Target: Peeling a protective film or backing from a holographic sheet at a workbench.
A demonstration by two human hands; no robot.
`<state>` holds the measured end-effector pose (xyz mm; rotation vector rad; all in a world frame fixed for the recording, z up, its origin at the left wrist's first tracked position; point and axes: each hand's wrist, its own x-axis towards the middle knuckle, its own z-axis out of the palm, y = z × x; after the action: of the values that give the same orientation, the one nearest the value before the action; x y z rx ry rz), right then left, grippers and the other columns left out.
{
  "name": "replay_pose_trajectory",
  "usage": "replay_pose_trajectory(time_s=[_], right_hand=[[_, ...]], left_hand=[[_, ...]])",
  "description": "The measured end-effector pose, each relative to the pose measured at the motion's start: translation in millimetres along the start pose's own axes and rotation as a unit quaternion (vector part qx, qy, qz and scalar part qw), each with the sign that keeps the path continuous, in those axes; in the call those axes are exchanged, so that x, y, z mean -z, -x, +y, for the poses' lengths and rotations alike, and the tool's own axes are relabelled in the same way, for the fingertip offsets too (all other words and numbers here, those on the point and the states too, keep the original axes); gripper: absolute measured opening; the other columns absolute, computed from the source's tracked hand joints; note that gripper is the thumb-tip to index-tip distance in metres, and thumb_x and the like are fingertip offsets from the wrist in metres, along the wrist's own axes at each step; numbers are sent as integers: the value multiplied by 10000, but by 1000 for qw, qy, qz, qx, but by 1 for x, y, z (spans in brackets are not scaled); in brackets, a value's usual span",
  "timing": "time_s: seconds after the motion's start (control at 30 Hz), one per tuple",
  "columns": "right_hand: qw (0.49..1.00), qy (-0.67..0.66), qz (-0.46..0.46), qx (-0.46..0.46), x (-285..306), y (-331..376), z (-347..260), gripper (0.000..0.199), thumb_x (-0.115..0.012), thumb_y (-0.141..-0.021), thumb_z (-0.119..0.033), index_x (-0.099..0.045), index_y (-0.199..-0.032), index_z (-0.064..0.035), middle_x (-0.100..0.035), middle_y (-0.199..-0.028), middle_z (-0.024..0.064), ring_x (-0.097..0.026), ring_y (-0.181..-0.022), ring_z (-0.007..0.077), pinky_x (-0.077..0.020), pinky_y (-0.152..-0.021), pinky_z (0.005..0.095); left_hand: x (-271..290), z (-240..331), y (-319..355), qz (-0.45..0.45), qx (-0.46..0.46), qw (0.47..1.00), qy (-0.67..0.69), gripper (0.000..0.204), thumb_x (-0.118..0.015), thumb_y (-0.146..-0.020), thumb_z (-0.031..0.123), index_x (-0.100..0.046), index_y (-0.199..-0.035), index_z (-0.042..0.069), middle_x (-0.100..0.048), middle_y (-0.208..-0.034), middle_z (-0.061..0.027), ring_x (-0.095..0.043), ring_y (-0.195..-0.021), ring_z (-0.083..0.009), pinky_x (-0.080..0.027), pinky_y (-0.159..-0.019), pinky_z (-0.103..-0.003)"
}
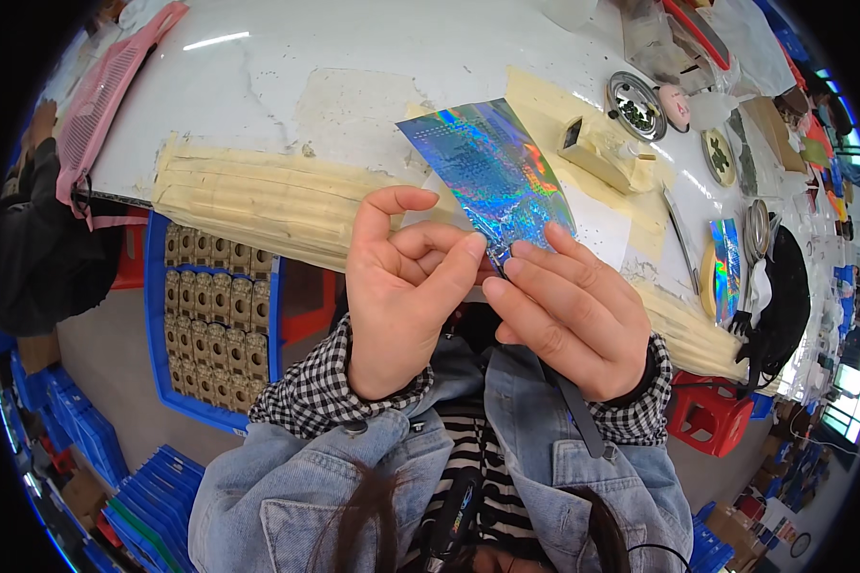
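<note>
In front of my chest, both hands meet at the lower end of a shiny blue holographic sheet [487,158] marked with rows of small dots. My left hand [401,277] is closed, thumb tip against the fingers at the sheet's lower corner; its index finger curls free above. Whatever lies in that pinch is too small to make out. My right hand [583,315] is closed too, its fingertips overlapping the sheet's lower right edge. A dark, slim, flat tool [578,415] sticks out below the right palm; its front end is largely hidden by the fingers.
A cream block-shaped fixture [607,158], metal dish of small dark parts [637,107] and tweezers [680,234] lie to the right. Another holographic strip [724,267] is beyond them. Yellow tape [248,196] covers the table edge. A blue crate [162,372] of brown parts stands lower left.
</note>
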<state>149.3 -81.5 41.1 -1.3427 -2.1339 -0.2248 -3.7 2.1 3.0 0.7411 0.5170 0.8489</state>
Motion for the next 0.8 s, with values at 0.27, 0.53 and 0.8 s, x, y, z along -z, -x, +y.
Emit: replay_pose_trajectory(time_s=[0.27, 0.53, 0.8], right_hand=[[995, 17, 44, -91, 18, 20, 8, 308, -747, -754, -185, -708, -1024, -41, -671, -968, 89, -677, -920, 245, -526, -922, 474], [982, 134, -51, -124, 13, 35, 17, 308, -748, -717, -177, -704, -1014, -108, -664, -944, 31, -642, -937, 228, -496, -954, 472], [979, 129, -64, -142, 14, 35, 14, 305, -740, -723, -180, -695, -1012, -94, -655, -951, 35, -634, -946, 223, -467, -994, 477]], left_hand=[[-3, -2, 0, 29, -19, 999, 22, 416, -576, -899, -63, -342, -1231, 27, -649, -926, -116, -665, -844, -168, -584, -766, -325], [2, -11, 0, 73, -64, 994, 50, 382, -555, -922, -42, -364, -1241, 46, -639, -960, -92, -650, -841, -148, -582, -750, -302], [-2, -11, 1, 64, -74, 995, 22, 335, -523, -963, 24, -381, -1262, 73, -623, -1002, -64, -617, -879, -123, -535, -760, -265]])
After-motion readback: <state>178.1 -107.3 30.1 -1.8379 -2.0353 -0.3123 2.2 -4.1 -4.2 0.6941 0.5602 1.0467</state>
